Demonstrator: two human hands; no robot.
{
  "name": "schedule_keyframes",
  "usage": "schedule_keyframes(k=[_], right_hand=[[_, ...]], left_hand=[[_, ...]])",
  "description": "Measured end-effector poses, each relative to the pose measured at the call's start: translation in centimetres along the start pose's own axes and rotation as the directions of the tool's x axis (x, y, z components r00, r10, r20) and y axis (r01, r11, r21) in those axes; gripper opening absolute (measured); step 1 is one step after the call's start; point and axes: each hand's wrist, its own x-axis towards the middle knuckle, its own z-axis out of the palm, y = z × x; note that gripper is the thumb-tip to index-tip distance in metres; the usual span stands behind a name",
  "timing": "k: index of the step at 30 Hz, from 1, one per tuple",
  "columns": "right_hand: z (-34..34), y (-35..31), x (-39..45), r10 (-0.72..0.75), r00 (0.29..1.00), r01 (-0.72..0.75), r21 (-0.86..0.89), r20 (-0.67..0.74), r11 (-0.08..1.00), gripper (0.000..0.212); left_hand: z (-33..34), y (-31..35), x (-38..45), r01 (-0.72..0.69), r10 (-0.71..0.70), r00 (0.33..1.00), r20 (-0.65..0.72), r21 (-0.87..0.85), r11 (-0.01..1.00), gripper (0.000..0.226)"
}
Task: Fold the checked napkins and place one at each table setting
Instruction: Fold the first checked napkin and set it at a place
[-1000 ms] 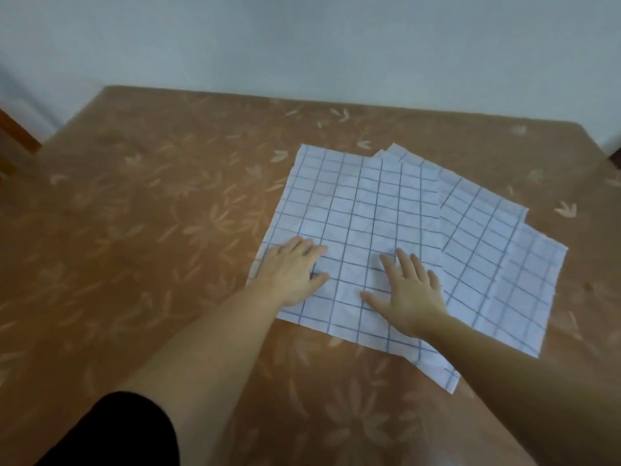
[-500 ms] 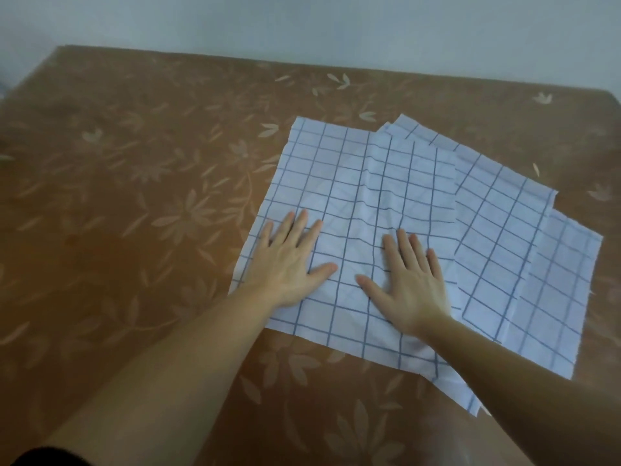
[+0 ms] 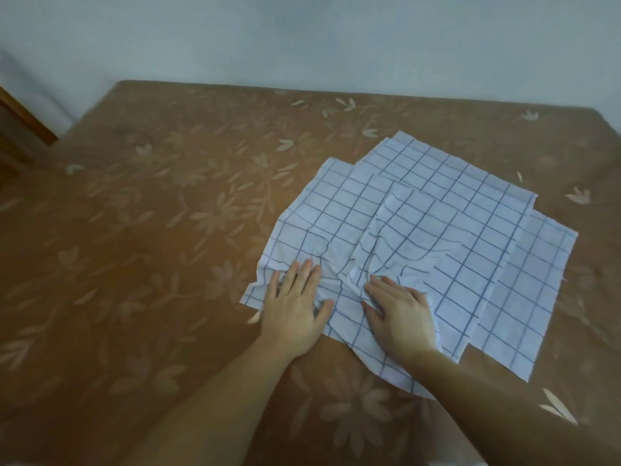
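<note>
Three white napkins with a blue check lie overlapped on the brown flowered table, right of centre. The top napkin is rumpled, with creases bunched between my hands. My left hand presses flat on its near left part, fingers straight. My right hand lies flat on its near middle, fingertips at the bunched creases. A second napkin shows behind and to the right. The third napkin sticks out at the far right.
The table's far edge meets a pale wall. A brown wooden piece stands off the table's far left corner. Bare tablecloth stretches left of the napkins and along the near edge.
The top napkin, flat before, is now wrinkled and bunched between my hands. Both hands sit closer to its near edge. The view has swung left, so the napkins appear further right.
</note>
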Motion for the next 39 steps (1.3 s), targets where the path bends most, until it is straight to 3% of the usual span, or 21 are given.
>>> schedule_keyframes(k=[3,6,9,12,14,18,21,24,27,30,32,33,34,36,39], right_hand=[[-1.7,0.3,-1.1,-0.029,0.999,0.028,0.039,0.026,0.999,0.013],[-4.3,0.4,-2.5,-0.143,0.990,0.143,0.049,0.001,0.989,0.035],[-7.3,0.9,-4.0,-0.252,0.968,0.252,0.019,0.001,0.967,0.031],[-10.9,1.6,-5.3,-0.286,0.958,0.286,-0.005,0.008,0.958,0.012],[-13.5,1.9,-6.1,-0.257,0.966,0.258,-0.035,0.022,0.966,0.014],[-18.7,2.0,-8.4,-0.127,0.992,0.128,-0.026,0.008,0.991,0.018],[-22.0,2.1,-10.8,0.007,1.000,-0.007,-0.055,-0.008,0.998,0.024],[-24.5,1.8,-12.0,0.090,0.996,-0.090,0.027,0.009,0.996,0.017],[-28.2,0.0,-12.5,0.125,0.990,-0.135,0.179,0.064,0.975,0.030],[-32.3,-2.4,-12.8,0.043,0.995,-0.067,0.297,0.087,0.952,0.034],[-34.4,-4.0,-12.6,-0.027,0.995,-0.010,0.369,0.095,0.929,0.036],[-35.2,-4.9,-12.5,-0.046,0.994,0.004,0.393,0.097,0.920,0.033],[-35.8,-5.8,-12.5,-0.068,0.992,0.019,0.419,0.102,0.908,0.031],[-36.9,-7.5,-12.6,-0.112,0.991,0.065,0.450,0.078,0.891,0.034],[-37.8,-8.4,-12.7,-0.167,0.984,0.118,0.463,0.065,0.878,0.037]], left_hand=[[-0.6,1.5,-2.3,0.026,-0.029,0.997,-0.074,-0.042,0.999,0.068],[-2.6,3.1,-3.2,0.022,-0.032,0.994,-0.108,-0.089,0.996,0.066],[-5.1,4.6,-3.2,-0.058,0.054,0.998,-0.035,-0.115,0.992,0.073],[-7.9,6.6,-3.5,-0.141,0.149,0.988,0.038,-0.158,0.977,0.036],[-9.4,8.0,-4.4,-0.164,0.172,0.985,0.028,-0.187,0.969,0.019],[-12.5,10.0,-7.4,-0.196,0.183,0.979,-0.087,-0.181,0.964,0.019],[-15.7,10.9,-10.0,-0.219,0.206,0.973,-0.102,-0.134,0.966,0.019],[-19.8,11.6,-12.8,-0.203,0.192,0.974,-0.122,-0.084,0.976,0.016],[-23.6,11.9,-15.8,-0.136,0.137,0.990,-0.033,0.046,0.990,0.025],[-26.3,12.1,-18.5,-0.051,0.041,0.995,0.094,0.099,0.994,0.031],[-27.2,12.7,-20.1,-0.057,0.056,0.988,0.147,0.001,0.998,0.022],[-27.4,13.2,-20.7,-0.055,0.070,0.987,0.146,-0.106,0.993,0.038],[-27.6,13.8,-21.3,-0.046,0.077,0.990,0.121,-0.234,0.971,0.049],[-27.6,15.0,-22.0,-0.070,0.103,0.993,0.057,-0.418,0.906,0.039],[-27.6,15.5,-22.8,-0.090,0.076,0.996,-0.047,-0.548,0.831,0.044]])
